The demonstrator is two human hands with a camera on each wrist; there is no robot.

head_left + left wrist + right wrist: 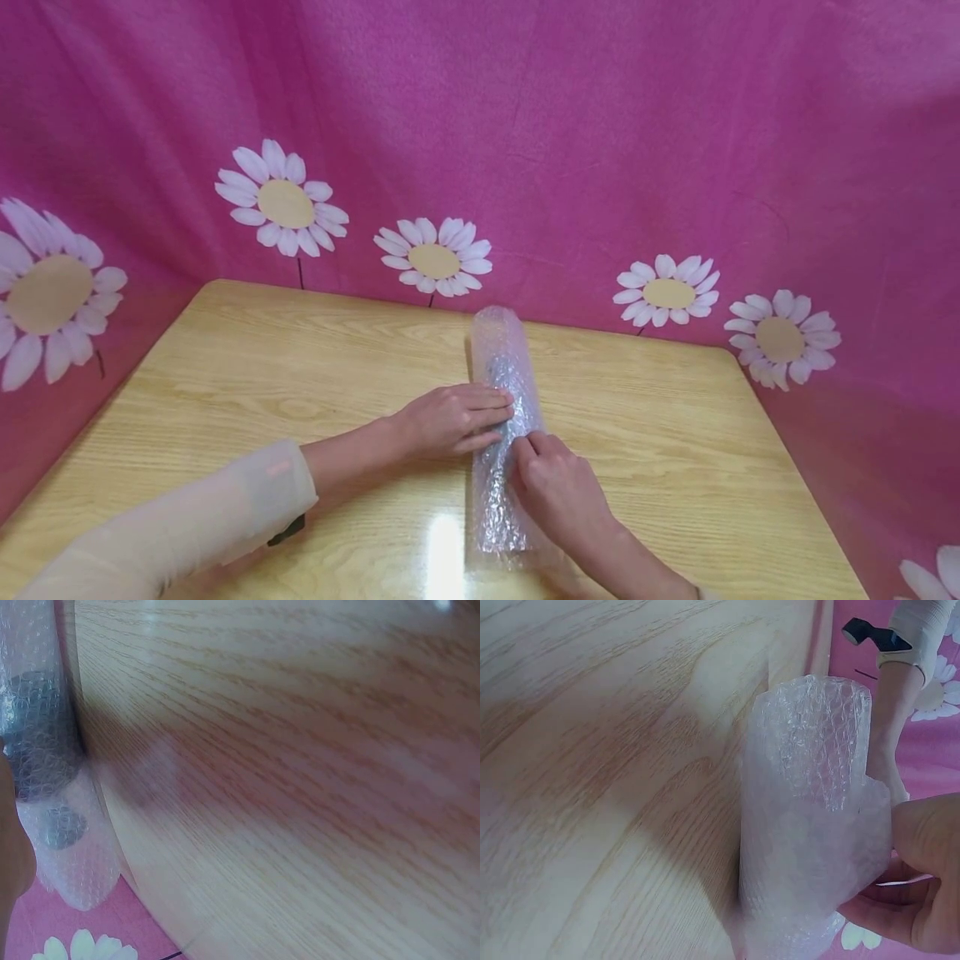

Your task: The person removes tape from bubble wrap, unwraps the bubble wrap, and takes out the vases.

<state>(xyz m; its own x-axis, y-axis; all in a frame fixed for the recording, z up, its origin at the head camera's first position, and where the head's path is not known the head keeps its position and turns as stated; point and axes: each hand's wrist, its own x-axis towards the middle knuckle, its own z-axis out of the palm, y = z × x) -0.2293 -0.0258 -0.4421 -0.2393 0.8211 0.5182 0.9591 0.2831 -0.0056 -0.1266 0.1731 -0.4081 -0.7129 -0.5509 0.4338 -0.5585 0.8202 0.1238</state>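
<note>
A long roll of clear bubble wrap (501,512) lies on the table, pointing away from me. Through the plastic in the left wrist view I make out a dark object (43,746) with a smaller rounded dark part beyond it; its kind is blurred by the wrap. My left hand (453,421) rests across the top of the roll, fingers fairly straight. Nearer to me, my right hand (566,492) pinches the bubble wrap at the roll's right side. In the right wrist view its thumb and fingers (881,911) hold the wrap's loose edge.
A light wood-grain table (300,358) carries the roll, whose far end reaches near the back edge. Pink cloth (555,167) with white daisies hangs behind and at both sides. A dark strap piece (881,636) shows at the left sleeve.
</note>
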